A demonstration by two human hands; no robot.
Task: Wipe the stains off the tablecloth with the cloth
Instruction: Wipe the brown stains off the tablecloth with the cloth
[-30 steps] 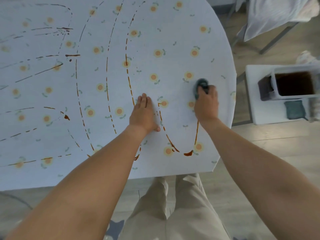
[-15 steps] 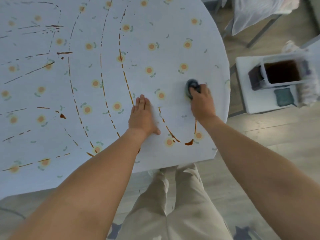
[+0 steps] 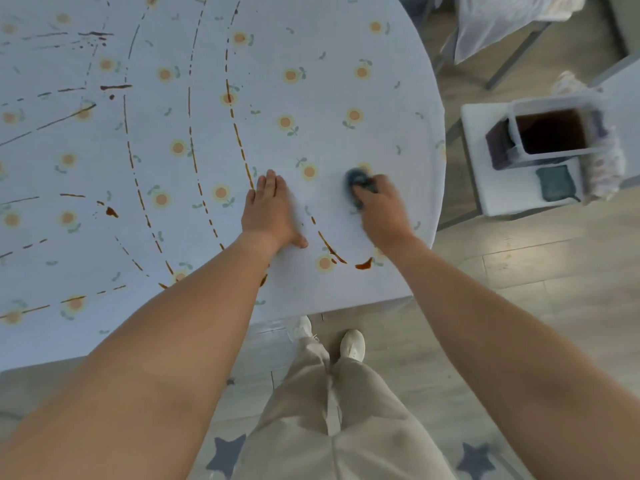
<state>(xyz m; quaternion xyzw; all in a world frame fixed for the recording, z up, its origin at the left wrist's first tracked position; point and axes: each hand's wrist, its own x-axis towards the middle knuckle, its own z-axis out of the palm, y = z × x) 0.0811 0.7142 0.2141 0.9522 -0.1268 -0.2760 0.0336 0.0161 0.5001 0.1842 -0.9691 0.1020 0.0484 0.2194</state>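
Dark cloth [image 3: 356, 180] bunched in right hand [image 3: 382, 211], flat left hand [image 3: 268, 211] beside brown stains [image 3: 330, 249] on tablecloth [image 3: 311, 46]

We've got our left hand [image 3: 268, 211] flat, fingers straight, palm down; our right hand [image 3: 382, 207] is curled tight, both arms stretched forward.

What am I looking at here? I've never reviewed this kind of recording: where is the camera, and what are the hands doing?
The camera sits on a person's head, looking down at their own arms; there is no robot. The left hand lies flat on a light blue flowered tablecloth, apparently steadying it. The right hand grips a bunched dark blue cloth against the tablecloth; it is blurred. Brown stains run in dashed lines across the tablecloth. Beside the table, a white stool carries a clear container and a second blue cloth.
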